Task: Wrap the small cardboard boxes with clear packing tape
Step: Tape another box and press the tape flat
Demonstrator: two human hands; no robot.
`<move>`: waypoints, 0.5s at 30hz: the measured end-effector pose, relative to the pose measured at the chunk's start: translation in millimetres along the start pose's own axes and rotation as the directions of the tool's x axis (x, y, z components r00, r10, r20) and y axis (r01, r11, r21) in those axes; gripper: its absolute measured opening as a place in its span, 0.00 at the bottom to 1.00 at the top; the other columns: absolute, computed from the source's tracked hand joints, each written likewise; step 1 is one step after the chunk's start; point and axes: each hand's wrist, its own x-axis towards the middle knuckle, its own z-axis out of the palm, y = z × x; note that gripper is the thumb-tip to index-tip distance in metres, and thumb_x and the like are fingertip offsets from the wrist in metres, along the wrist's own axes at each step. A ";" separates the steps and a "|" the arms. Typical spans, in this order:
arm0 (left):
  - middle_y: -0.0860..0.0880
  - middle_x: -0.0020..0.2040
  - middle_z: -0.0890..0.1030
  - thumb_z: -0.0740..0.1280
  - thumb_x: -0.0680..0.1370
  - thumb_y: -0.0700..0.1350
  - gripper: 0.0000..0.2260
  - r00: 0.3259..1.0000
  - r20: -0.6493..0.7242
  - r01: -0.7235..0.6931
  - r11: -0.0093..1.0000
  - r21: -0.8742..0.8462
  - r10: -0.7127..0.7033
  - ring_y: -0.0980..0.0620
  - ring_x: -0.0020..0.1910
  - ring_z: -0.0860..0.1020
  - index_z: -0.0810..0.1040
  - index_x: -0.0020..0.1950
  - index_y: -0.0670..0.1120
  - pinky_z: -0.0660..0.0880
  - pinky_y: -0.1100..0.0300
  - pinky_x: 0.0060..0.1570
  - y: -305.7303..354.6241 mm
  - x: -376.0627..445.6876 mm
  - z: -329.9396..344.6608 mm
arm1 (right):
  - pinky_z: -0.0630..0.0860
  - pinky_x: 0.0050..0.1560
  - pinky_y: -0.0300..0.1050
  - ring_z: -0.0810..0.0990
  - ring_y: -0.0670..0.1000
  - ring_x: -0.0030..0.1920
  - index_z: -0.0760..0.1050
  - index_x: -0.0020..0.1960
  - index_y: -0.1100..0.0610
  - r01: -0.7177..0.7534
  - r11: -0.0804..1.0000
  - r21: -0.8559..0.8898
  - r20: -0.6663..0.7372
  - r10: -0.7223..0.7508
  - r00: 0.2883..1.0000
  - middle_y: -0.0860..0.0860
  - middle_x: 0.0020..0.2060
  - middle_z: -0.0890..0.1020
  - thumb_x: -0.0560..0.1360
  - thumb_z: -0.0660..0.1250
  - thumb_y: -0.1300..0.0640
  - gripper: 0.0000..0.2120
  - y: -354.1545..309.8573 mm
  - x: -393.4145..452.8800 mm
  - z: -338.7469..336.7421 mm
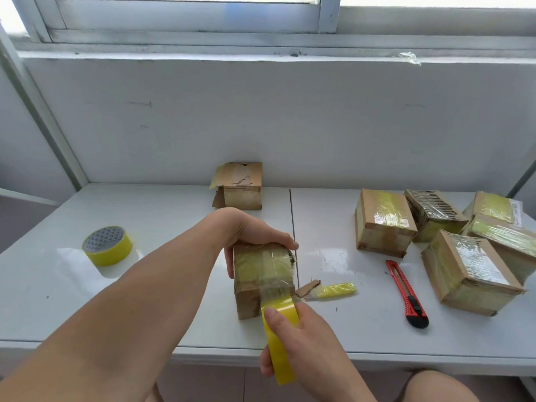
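your left hand (pixel 249 230) clamps down over the top of the small cardboard box (pixel 262 278), fingers curled across its far edge and thumb down the near left side, so the box stands pinned on the white table (pixel 174 216) right at the seam between the two tabletops. your right hand (pixel 301 340) grips the roll of tape (pixel 280 332), thumb pressed on the outer face and fingers wrapped round behind it, with a stretched band running from the roll up onto the box's near face.

the box looks light and fairly stiff, but its corners are worn and one is torn on the right, so it probably dents if you squeeze hard; hold it by the flat top and side as you do now, not by the ragged corner. already taped faces look glossy and likely slippery, so press down rather than pinch. the tape is thin, stretchy and will stick to itself if it goes slack; keep it taut.

a cardboard scrap (pixel 327 290) with tape on it lies just beside the box. a red utility knife (pixel 406 293) lies to the right, near a cluster of wrapped boxes (pixel 385 224). a spare tape roll (pixel 107 246) sits well apart on the left, and an opened box (pixel 240 185) stands against the wall.
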 end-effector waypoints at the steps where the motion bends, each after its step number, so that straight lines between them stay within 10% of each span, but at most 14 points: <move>1: 0.43 0.50 0.86 0.71 0.67 0.73 0.31 1.000 -0.027 -0.013 0.999 0.033 0.014 0.41 0.47 0.86 0.82 0.52 0.46 0.81 0.38 0.51 1.8 -0.7 -1.9 | 0.80 0.37 0.43 0.84 0.51 0.34 0.71 0.55 0.53 0.010 1.000 -0.001 -0.001 -0.010 1.000 0.55 0.36 0.87 0.81 0.62 0.42 0.14 -1.6 2.6 -0.3; 11: 0.44 0.50 0.82 0.52 0.67 0.83 0.45 0.947 -0.288 -0.079 0.972 0.221 0.143 0.41 0.45 0.84 0.82 0.54 0.44 0.83 0.51 0.38 -9.6 14.6 11.7 | 0.79 0.37 0.43 0.84 0.51 0.33 0.70 0.53 0.53 -0.007 1.000 0.023 -0.026 0.008 1.000 0.55 0.36 0.87 0.82 0.61 0.42 0.13 5.5 10.3 10.7; 15: 0.49 0.57 0.79 0.49 0.71 0.80 0.40 0.850 -0.458 -0.044 0.902 0.429 0.260 0.45 0.56 0.79 0.77 0.61 0.49 0.75 0.52 0.48 -5.8 9.7 16.7 | 0.82 0.44 0.50 0.85 0.54 0.37 0.70 0.54 0.52 -0.010 1.000 0.026 -0.028 0.011 1.000 0.56 0.37 0.87 0.81 0.62 0.43 0.12 5.6 12.1 8.1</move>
